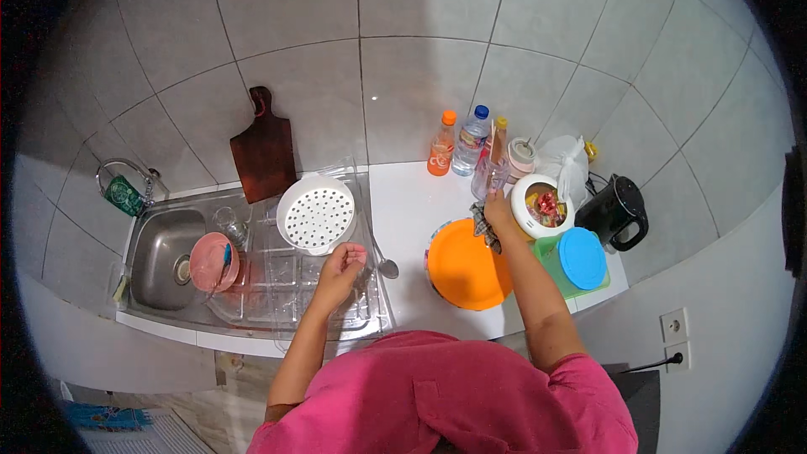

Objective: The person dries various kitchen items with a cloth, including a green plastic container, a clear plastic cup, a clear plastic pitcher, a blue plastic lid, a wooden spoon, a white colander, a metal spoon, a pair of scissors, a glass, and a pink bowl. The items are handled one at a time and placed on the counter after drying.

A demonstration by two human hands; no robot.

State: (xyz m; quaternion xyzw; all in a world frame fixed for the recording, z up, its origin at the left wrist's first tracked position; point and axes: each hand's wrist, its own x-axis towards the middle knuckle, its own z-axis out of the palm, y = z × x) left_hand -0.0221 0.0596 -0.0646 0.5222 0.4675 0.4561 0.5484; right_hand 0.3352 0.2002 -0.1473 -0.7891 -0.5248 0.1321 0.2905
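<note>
My left hand, empty with loosely curled fingers, hovers over the drainboard just below a white perforated colander. A steel spoon lies to its right. My right hand is at the clear container that holds upright sticks or utensils; its fingertips overlap the container's lower part. From that hand hangs a checked cloth, partly hidden by the fingers. Under the cloth and forearm is a round orange tray or lid. A white round container with wrapped sweets stands right of the hand.
Bottles stand against the tiled wall. At the right are a black electric kettle, a white plastic bag and a blue-lidded tub. Leftward are a wooden cutting board, drinking glasses, a pink bowl and the sink.
</note>
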